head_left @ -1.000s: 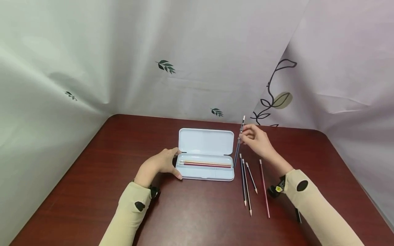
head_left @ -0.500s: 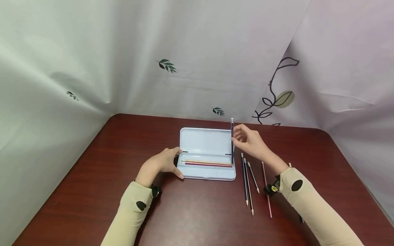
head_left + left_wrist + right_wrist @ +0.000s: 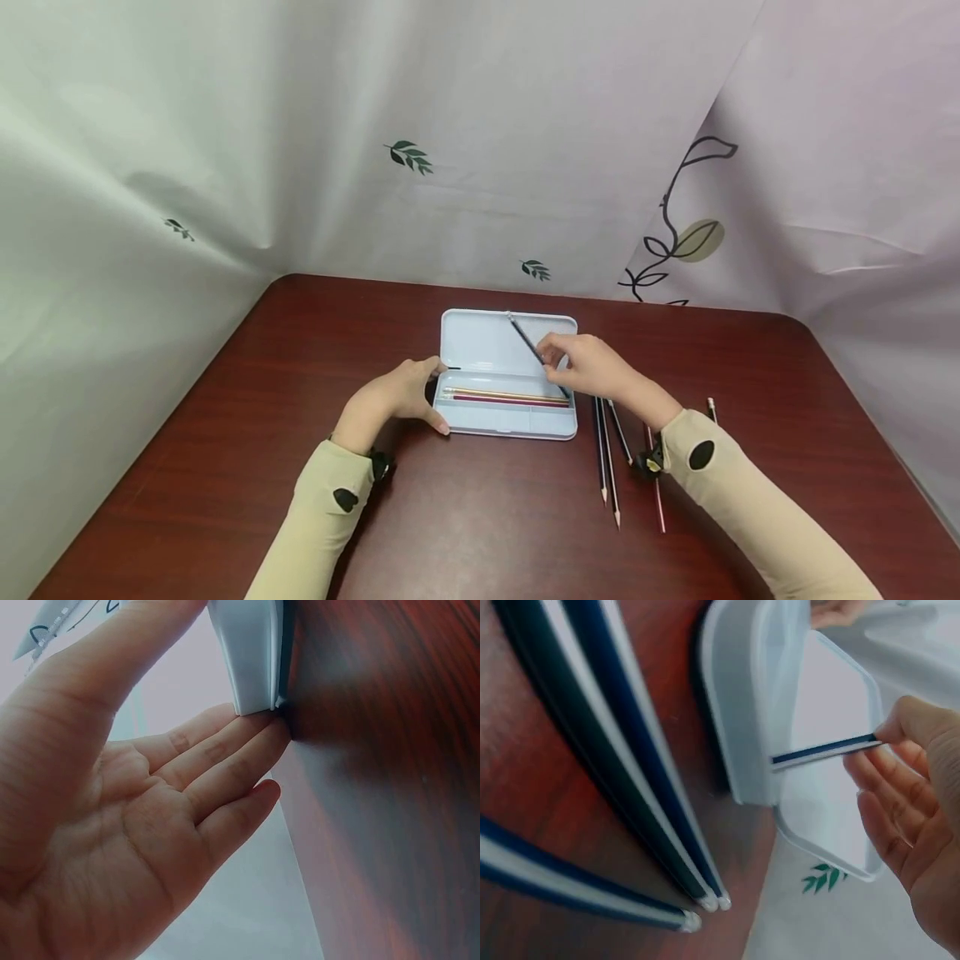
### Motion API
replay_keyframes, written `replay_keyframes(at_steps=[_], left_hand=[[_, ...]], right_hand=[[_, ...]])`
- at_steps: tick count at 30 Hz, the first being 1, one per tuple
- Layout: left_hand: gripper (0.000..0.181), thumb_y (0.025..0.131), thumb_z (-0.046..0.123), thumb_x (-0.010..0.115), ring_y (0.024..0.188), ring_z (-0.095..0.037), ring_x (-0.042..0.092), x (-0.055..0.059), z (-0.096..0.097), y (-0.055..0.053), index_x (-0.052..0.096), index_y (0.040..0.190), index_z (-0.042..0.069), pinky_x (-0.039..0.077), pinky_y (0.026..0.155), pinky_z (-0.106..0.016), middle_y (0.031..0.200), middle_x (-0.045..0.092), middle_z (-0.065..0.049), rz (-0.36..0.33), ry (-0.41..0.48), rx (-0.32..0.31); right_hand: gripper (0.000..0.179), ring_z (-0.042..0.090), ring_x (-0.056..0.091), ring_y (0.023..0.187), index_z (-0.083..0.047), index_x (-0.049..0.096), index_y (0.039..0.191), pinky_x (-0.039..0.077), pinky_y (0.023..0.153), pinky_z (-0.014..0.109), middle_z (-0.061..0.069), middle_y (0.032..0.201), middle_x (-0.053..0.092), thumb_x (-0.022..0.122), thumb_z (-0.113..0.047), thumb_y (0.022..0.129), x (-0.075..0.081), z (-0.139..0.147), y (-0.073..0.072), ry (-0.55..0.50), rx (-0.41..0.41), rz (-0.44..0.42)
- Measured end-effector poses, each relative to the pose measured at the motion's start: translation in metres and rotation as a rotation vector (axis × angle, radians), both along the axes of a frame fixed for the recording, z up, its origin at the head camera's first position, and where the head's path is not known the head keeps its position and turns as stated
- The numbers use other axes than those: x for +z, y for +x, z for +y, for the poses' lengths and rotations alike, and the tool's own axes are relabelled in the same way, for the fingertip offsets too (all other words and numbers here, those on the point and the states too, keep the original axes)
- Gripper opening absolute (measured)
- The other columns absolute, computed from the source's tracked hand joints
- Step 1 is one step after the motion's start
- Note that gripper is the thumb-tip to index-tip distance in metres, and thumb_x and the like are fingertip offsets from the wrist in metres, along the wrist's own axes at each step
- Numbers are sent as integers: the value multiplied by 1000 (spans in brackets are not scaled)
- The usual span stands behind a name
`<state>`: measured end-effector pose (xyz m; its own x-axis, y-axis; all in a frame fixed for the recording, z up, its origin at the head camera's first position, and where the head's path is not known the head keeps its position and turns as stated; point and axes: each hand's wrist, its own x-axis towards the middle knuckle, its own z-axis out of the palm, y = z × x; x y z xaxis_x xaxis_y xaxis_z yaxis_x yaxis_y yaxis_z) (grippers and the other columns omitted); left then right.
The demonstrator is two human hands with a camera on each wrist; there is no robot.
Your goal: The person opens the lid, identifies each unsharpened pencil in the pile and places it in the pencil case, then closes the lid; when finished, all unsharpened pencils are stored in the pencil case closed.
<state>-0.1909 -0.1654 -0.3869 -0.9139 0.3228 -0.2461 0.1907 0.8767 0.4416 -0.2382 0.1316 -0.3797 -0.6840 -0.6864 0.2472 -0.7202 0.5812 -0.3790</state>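
Pinching the dark pencil (image 3: 527, 339), the right hand (image 3: 591, 367) holds it slanted, lower end inside the pale case (image 3: 487, 418) at right; left hand (image 3: 392, 395), thumb and fingers apart, touches its left end!

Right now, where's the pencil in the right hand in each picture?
Head: just right of middle, the pencil slants over the open case.
Left wrist: not in it.
Right wrist: right of middle, pinched by the right hand.
Shared landmark: the case, seen in all three.

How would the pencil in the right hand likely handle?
Likely stiff: the pencil looks straight. Probably light too, since the right hand holds it by a pinch alone. Being slim, it may roll if laid down.
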Motion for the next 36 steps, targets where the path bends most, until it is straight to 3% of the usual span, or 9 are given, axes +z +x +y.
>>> replay_keyframes(at_steps=[9,15,21,31,36], left_hand=[[85,53,39,90,116,-27,50,2,3,0,51,122,8,43,94,-43,126,56,-13,-6,0,1],[85,53,40,90,116,-27,50,3,4,0,51,122,8,43,94,-43,126,56,-13,-3,-3,4],[85,53,39,90,116,-26,50,2,4,1,51,122,8,43,95,-43,126,56,-13,-7,-6,7],[84,53,38,90,113,-25,52,1,1,1,51,121,8,44,93,-42,124,57,-12,0,-6,13],[85,53,39,90,113,-25,51,1,-1,1,51,122,8,43,94,-42,125,56,-12,-9,-4,16]], right_hand=[[20,4,57,72,-13,71,99,48,64,23,-6,85,67,66,-12,79,-20,-12,4,140,105,-1],[17,4,59,75,-13,73,97,50,68,24,-6,86,67,67,-11,81,-25,-15,7,178,150,17],[17,8,63,82,-12,73,99,51,71,26,-4,89,68,67,-12,84,-23,-16,9,194,156,10],[23,15,63,100,-10,68,110,51,84,33,2,107,67,63,-16,88,-16,-16,14,244,112,-91],[27,18,61,105,-8,66,113,49,87,36,4,112,66,64,-17,88,-7,-6,16,198,99,-112]])
